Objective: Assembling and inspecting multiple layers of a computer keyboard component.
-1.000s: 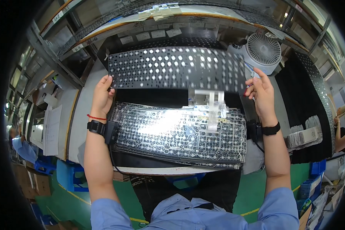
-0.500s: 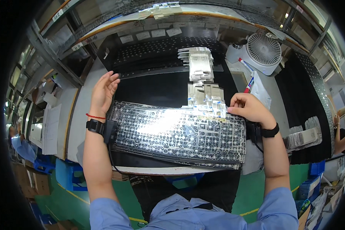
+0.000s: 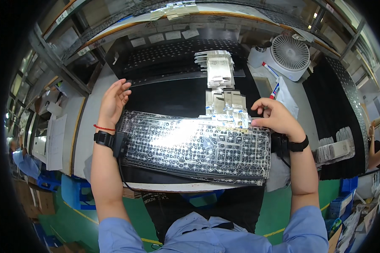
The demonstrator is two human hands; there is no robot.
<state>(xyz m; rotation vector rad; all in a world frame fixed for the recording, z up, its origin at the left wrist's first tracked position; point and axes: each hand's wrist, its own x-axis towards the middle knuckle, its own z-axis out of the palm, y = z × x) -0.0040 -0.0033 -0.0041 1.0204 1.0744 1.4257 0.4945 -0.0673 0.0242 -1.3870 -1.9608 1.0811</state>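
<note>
A stack of thin, clear keyboard membrane sheets (image 3: 190,147), printed with dark key shapes and pale traces, lies across the black work surface in front of me. Strong glare hides part of its top. Flat silvery tail strips (image 3: 225,103) run from its far edge, with more pale layered strips (image 3: 219,69) beyond. My left hand (image 3: 115,99) is raised at the stack's far left corner, holding nothing, its fingers loosely curved and apart. Beside the tails' right edge is my right hand (image 3: 271,117), its thumb tip by the sheets' far edge and its index finger bent away from the thumb.
A white fan (image 3: 290,57) stands at the back right, with red-capped markers (image 3: 275,91) and a white plastic bag (image 3: 287,101) nearer. Another pile of strips (image 3: 334,147) lies at the right. A metal shelf (image 3: 177,23) spans the back. Other people's arms show at both sides.
My right index finger has lifted away from the thumb, widening the gap between them. My left hand and the sheet stack stay nearly where they were.
</note>
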